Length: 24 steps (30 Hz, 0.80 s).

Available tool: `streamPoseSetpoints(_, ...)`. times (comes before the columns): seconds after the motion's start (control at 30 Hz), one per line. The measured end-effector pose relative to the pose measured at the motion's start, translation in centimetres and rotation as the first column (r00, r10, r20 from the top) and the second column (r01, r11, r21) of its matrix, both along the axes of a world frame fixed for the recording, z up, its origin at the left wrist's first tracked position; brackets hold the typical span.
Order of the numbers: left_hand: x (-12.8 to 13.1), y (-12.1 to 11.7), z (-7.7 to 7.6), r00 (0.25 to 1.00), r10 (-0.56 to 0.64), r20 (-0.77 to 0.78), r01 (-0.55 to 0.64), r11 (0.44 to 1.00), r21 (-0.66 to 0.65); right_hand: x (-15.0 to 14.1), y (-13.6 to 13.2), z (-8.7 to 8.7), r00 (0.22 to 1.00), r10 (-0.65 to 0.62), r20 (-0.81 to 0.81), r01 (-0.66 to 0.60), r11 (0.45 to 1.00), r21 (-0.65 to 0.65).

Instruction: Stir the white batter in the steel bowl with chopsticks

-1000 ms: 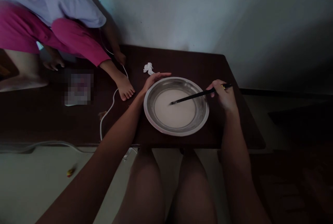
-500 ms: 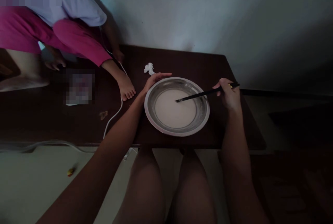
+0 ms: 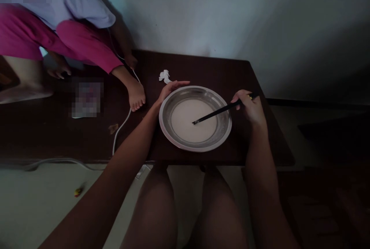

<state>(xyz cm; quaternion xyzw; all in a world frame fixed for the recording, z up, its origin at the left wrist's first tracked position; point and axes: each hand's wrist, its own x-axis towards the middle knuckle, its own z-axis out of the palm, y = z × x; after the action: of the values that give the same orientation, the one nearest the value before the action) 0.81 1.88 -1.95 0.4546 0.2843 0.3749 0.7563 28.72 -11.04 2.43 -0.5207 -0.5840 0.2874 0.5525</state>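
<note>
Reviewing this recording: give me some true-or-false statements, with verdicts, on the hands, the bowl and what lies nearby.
1. The right hand holds black chopsticks. True.
2. The chopsticks' tips are outside the round metal bowl. False: they are over or in its whitish liquid.
3. The left hand is at the bowl's rim. True.
4. A crumpled white tissue lies on the dark brown table. True.
5. The small yellow-and-red object is on the table. False: it is on the pale floor.
</note>
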Motion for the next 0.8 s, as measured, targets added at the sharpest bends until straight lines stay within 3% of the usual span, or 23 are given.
streamPoseSetpoints(0.07, -0.01, -0.02, 0.02, 1.000, -0.002, 0.003, 0.002, 1.000, 0.002, -0.05, 0.00, 0.02, 1.000, 0.017, 0.024, -0.017, 1.000, -0.012)
streamPoseSetpoints(0.23, -0.02, -0.03, -0.12, 0.999, -0.015, 0.032, 0.015, 1.000, -0.006, 0.29, 0.16, -0.20, 0.995, -0.099, -0.034, 0.101, 0.993, 0.053)
streamPoseSetpoints(0.4, -0.01, 0.02, -0.21, 1.000, -0.004, 0.017, 0.004, 1.000, 0.002, 0.22, 0.25, -0.29, 1.000, 0.001, -0.001, -0.001, 1.000, 0.005)
streamPoseSetpoints(0.6, 0.01, -0.02, -0.10, 1.000, -0.008, 0.028, 0.008, 1.000, -0.004, 0.37, 0.36, -0.44, 0.990, -0.140, -0.030, 0.142, 0.988, 0.063)
streamPoseSetpoints(0.73, 0.09, -0.22, 0.26, 0.999, -0.002, 0.043, 0.003, 0.999, -0.040, 0.14, 0.13, -0.29, 1.000, 0.000, 0.003, 0.000, 1.000, 0.003)
streamPoseSetpoints(0.8, 0.15, -0.25, 0.35, 0.999, 0.003, 0.053, 0.000, 0.998, -0.058, 0.09, 0.15, -0.22, 1.000, 0.010, 0.023, -0.010, 1.000, 0.009)
